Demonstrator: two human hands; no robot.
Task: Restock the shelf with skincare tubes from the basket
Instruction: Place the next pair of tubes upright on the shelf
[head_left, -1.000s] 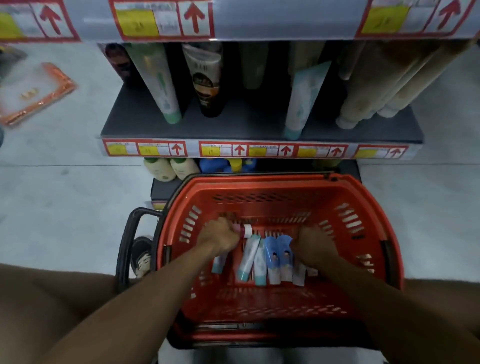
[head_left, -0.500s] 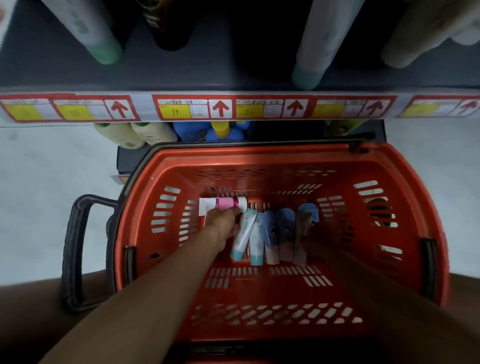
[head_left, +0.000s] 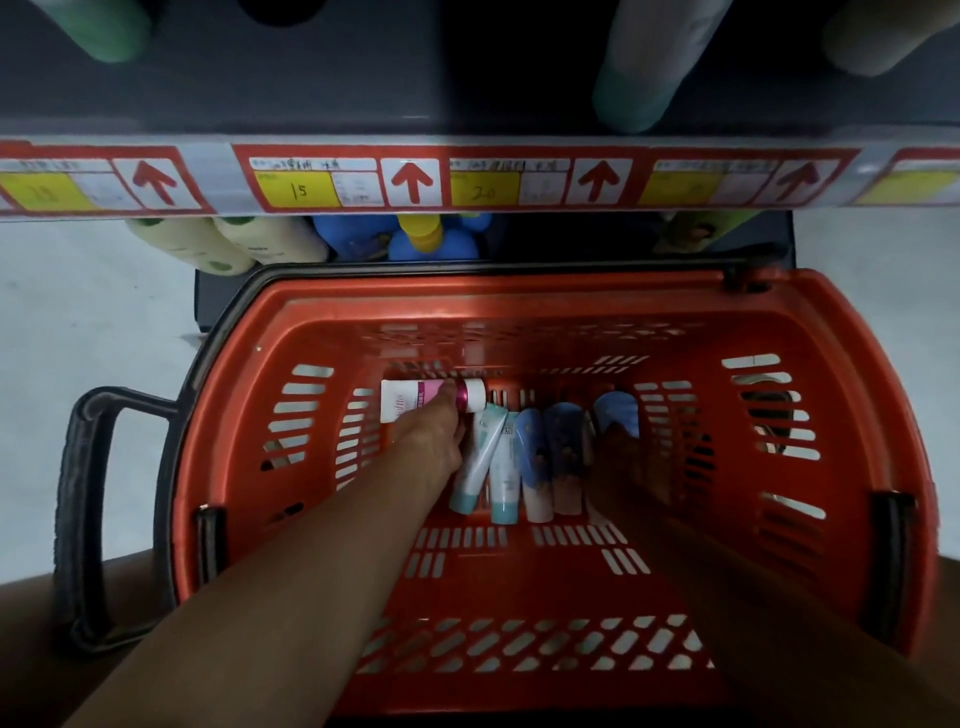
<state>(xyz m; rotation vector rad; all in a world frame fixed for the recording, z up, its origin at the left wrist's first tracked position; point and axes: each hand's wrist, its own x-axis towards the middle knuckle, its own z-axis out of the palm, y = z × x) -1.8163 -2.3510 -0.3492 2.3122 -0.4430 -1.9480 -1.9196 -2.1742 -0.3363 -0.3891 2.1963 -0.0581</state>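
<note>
Down in the red basket, both of the person's arms reach toward its far end. The left hand grips a white tube with a pink band, which lies crosswise against the far wall of the basket, cap pointing right. Just beside that hand a row of tubes lies side by side on the basket floor: two teal-capped tubes lean against each other, and next to them sit blue-and-cream tubes with their blue ends pointing toward the shelf. The right hand rests in shadow over the right end of that row, on or just above the tubes; it is too dark to tell how its fingers lie or whether they hold anything.

The basket's black handle hangs down outside its left wall. Above the basket runs the shelf edge with red-bordered price labels bearing yellow squares and red arrows. On the shelf stand tubes with green caps, blurred. Below the shelf edge, on a lower level, are cream bottles and blue bottles.
</note>
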